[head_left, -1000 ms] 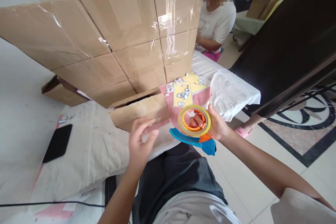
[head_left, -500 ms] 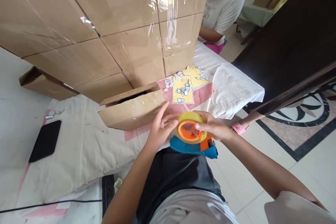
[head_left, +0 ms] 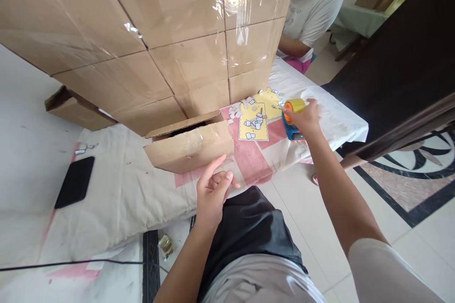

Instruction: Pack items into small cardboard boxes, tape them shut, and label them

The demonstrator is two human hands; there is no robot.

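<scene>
- Grip, right hand (head_left: pixel 308 116): closed round one tape dispenser (head_left: pixel 290 130), blue frame, orange hub, yellow roll (head_left: pixel 296 105); thumb toward the hub, other fingers over the far side of the roll.
- Position of dispenser: at the right-hand part of the surface (head_left: pixel 334 125), beside the pink patch of its cover; whether the cloth bears its weight cannot be told.
- Change noted: half a second ago the dispenser was above the lap with both hands about it; it is now out to the right, well apart from the left hand (head_left: pixel 212 191). In effect, one hand alone has charge of the tape, and the other is free of it.
- Pose, right: arm stretched forward, wrist over the cloth, back of the hand toward the camera.
- Pose, left: nothing held; index finger extended forward, remaining fingers loosely curled, thumb near them; raised in front of the near cardboard box (head_left: pixel 188 149), fingertip near its lower edge.
- Near cardboard box: one, gap along its top.
- Yellow sheet (head_left: pixel 262 133): one, scattered with pale pieces, between box and dispenser; a second yellow sheet (head_left: pixel 274 111) behind.
- Taped cardboard panel (head_left: pixel 192 66): tall, standing behind the box.
- Dark flat object (head_left: pixel 75 182): far left.
- Co-worker (head_left: pixel 322 14): white shirt, beyond the panel.
</scene>
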